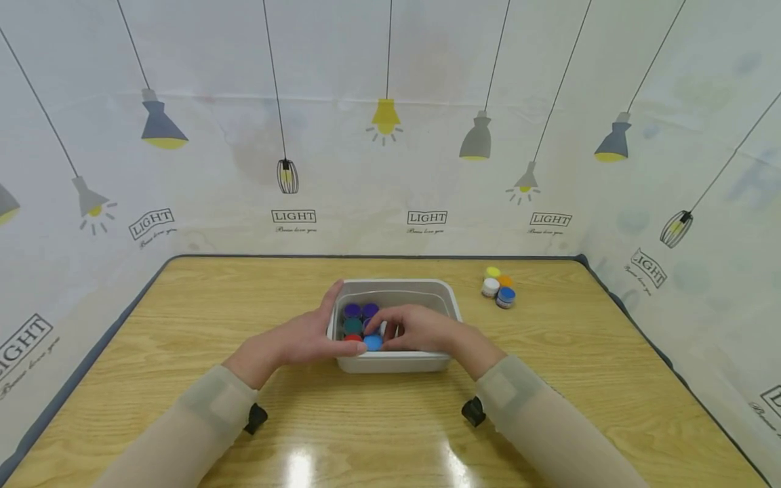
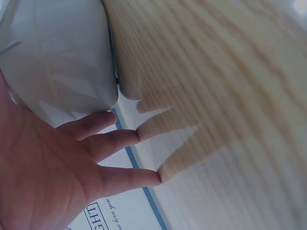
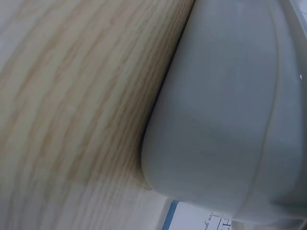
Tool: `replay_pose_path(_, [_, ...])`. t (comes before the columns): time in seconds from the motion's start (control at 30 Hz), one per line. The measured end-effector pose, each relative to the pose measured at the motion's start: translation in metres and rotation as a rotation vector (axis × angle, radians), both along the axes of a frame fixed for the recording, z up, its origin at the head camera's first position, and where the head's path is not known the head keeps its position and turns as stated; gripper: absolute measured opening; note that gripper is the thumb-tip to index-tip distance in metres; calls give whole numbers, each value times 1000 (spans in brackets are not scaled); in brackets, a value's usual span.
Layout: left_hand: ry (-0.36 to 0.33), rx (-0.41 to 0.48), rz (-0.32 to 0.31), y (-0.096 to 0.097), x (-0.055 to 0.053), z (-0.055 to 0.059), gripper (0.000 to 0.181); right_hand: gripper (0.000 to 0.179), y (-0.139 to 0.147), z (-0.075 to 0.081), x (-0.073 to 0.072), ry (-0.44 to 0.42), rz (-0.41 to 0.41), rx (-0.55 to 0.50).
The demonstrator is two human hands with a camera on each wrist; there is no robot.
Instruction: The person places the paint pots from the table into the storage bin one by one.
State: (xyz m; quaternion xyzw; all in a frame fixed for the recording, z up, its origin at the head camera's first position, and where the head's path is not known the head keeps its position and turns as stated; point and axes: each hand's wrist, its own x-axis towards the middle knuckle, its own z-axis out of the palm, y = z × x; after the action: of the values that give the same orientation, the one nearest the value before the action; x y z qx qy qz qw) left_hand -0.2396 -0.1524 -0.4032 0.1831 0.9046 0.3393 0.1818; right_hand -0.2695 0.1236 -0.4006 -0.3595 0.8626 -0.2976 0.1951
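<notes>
A white plastic bin (image 1: pixel 393 364) stands on the table with several small paint jars inside, along its left part. Purple lids (image 1: pixel 352 310) are at the back, a dark green lid (image 1: pixel 352 327) in the middle, a red lid (image 1: pixel 352 337) and a light blue jar (image 1: pixel 373 343) at the front. My left hand (image 1: pixel 305 335) lies against the bin's left end, thumb along the front rim; its other fingers (image 2: pixel 127 177) are straight and spread in the left wrist view. Reaching over the front rim, my right hand (image 1: pixel 421 329) pinches the light blue jar between fingertips and thumb.
Farther back on the right of the wooden table (image 1: pixel 586 366) is a cluster of jars: yellow (image 1: pixel 492 272), orange (image 1: pixel 505 280), white (image 1: pixel 490 287) and blue (image 1: pixel 505 297). A printed cloth backdrop (image 1: pixel 342 149) surrounds the table's back and sides.
</notes>
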Motion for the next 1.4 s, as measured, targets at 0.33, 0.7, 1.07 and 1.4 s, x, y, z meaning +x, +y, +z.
replay_pose_path(0.33, [1,-14,-3,-1,1,0,136,29,3,3,1,27,-47,-71])
replay_pose_path(0.7, [-9,-12,-9,0,-1,1,138,30,37,28,0,73,-140,-173])
replay_pose_path(1.07, [9,0,-15,0,0,0,138,23,111,29,2,128,-346,-225])
replay_pose_path(1.4, [10,-7,-5,0,2,1,138,29,181,12,2,112,-487,-173])
